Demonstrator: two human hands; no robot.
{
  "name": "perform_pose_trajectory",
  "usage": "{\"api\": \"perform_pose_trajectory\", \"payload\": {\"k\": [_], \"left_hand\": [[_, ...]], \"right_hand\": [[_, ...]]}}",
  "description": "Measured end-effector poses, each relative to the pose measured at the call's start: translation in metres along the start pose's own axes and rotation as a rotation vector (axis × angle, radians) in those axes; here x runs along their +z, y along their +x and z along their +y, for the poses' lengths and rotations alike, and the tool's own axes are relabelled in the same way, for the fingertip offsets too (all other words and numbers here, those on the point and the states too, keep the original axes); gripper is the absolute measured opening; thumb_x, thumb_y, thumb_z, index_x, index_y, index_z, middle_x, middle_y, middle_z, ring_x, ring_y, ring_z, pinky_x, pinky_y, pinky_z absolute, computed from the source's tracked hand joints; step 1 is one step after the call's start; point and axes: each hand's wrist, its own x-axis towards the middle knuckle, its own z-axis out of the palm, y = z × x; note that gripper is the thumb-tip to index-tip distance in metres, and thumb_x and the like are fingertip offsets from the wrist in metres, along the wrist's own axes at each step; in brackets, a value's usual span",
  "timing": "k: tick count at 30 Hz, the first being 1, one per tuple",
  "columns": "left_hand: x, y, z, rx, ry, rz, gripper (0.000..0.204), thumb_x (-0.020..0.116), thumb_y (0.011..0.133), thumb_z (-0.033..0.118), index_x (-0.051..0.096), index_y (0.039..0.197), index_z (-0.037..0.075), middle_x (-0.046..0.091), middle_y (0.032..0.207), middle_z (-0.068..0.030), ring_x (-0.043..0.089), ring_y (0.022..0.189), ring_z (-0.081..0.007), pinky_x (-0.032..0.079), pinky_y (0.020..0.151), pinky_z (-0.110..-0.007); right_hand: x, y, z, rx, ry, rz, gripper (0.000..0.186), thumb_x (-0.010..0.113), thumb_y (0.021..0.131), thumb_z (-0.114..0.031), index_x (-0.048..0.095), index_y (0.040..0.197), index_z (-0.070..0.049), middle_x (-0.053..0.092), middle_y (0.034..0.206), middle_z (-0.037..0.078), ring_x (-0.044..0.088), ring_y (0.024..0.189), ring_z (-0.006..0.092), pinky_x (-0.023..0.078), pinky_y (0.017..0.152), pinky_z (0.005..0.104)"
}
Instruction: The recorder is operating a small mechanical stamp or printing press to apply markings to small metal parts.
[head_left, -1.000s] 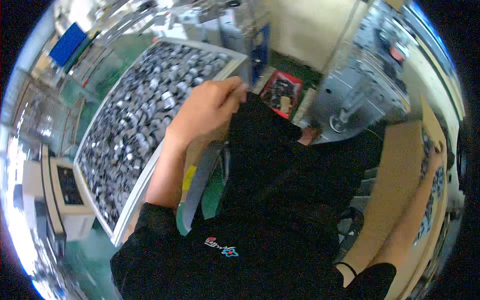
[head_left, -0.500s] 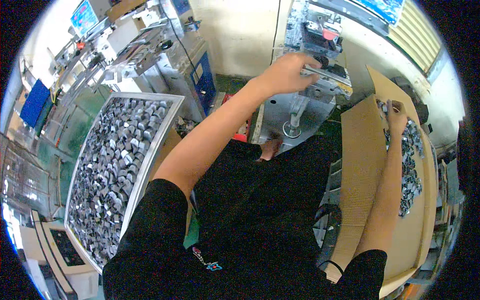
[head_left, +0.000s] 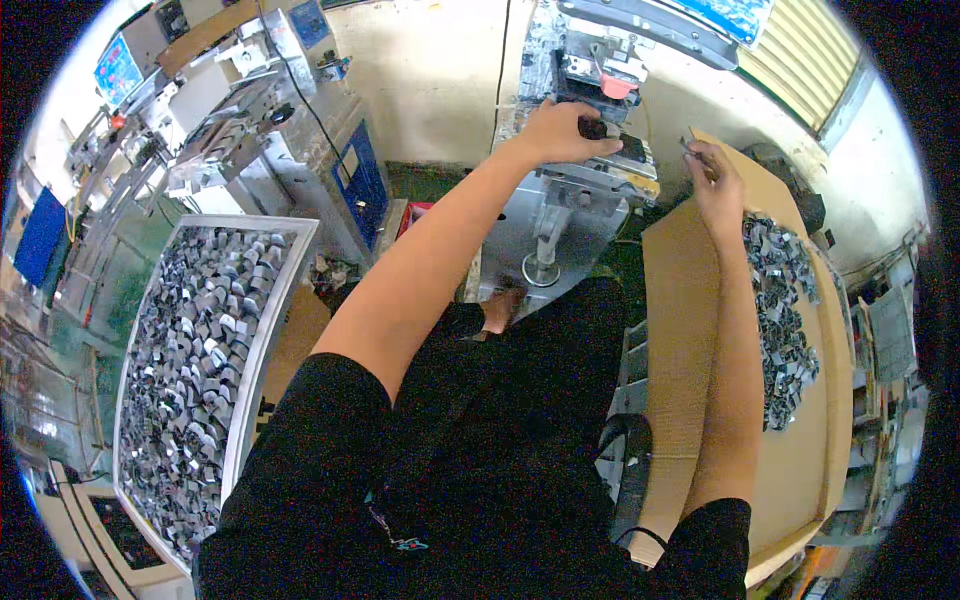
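Observation:
At the bench machine [head_left: 590, 195] ahead of me, my left hand [head_left: 560, 133] curls its fingers and thumb around a dark rounded piece [head_left: 593, 129] on the machine's work table. Whether that piece is loose or fixed, I cannot tell. My right hand [head_left: 718, 185] is raised over the far end of the cardboard box [head_left: 685, 330]. Thumb and fingertips pinch a small metal piece [head_left: 688, 145], its shape too small to make out. Many small metal parts [head_left: 785, 330] lie heaped in the box beneath my right forearm.
On my left a metal-rimmed tray [head_left: 250, 400] holds many curved grey metal pieces [head_left: 205, 350]. A pink-red part [head_left: 618, 87] sits on the machine above my left hand. Behind the tray stands a grey cabinet with a blue panel [head_left: 358, 175].
My right hand has risen out of the box, away from the heap, with a small metal piece. My left hand has closed around the dark piece. The whole view has shifted slightly.

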Motion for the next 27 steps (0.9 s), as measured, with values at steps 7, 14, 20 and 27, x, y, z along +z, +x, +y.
{"api": "perform_pose_trajectory", "payload": {"k": [7,14,20,27], "left_hand": [[-0.003,-0.001,0.001,-0.064,-0.054,-0.082,0.091,0.074,0.062,0.076,0.069,0.124,0.010,0.069,0.122,-0.0157,0.057,0.119,-0.0400,0.040,0.108,-0.045],[-0.004,-0.002,0.003,-0.100,-0.095,-0.056,0.085,0.080,0.060,0.070,0.071,0.119,0.010,0.073,0.113,-0.0129,0.069,0.107,-0.0293,0.052,0.096,-0.039],[0.000,0.002,-0.003,-0.091,-0.105,-0.063,0.085,0.081,0.060,0.069,0.071,0.120,0.009,0.072,0.116,-0.0127,0.068,0.109,-0.0281,0.052,0.097,-0.038],[-0.005,0.001,0.002,-0.040,-0.125,-0.095,0.085,0.082,0.068,0.062,0.065,0.126,0.003,0.069,0.122,-0.0161,0.066,0.114,-0.0287,0.049,0.102,-0.037]], "right_hand": [[-0.008,0.022,-0.038,-0.105,0.021,-0.237,0.017,0.069,0.090,-0.007,0.067,0.107,-0.004,0.072,0.106,0.011,0.070,0.098,0.0246,0.055,0.088,0.0341],[-0.016,-0.022,-0.059,-0.282,0.012,-0.257,0.018,0.068,0.089,-0.005,0.065,0.107,-0.006,0.068,0.111,0.012,0.066,0.106,0.0317,0.051,0.093,0.0383],[-0.027,-0.046,-0.052,-0.319,-0.133,-0.168,0.018,0.069,0.088,-0.006,0.065,0.106,-0.007,0.065,0.115,0.013,0.063,0.109,0.0350,0.051,0.093,0.0401],[-0.024,-0.050,-0.052,-0.359,-0.132,-0.131,0.018,0.073,0.086,-0.012,0.068,0.102,-0.008,0.061,0.114,0.011,0.062,0.106,0.0343,0.052,0.090,0.0423]]}}
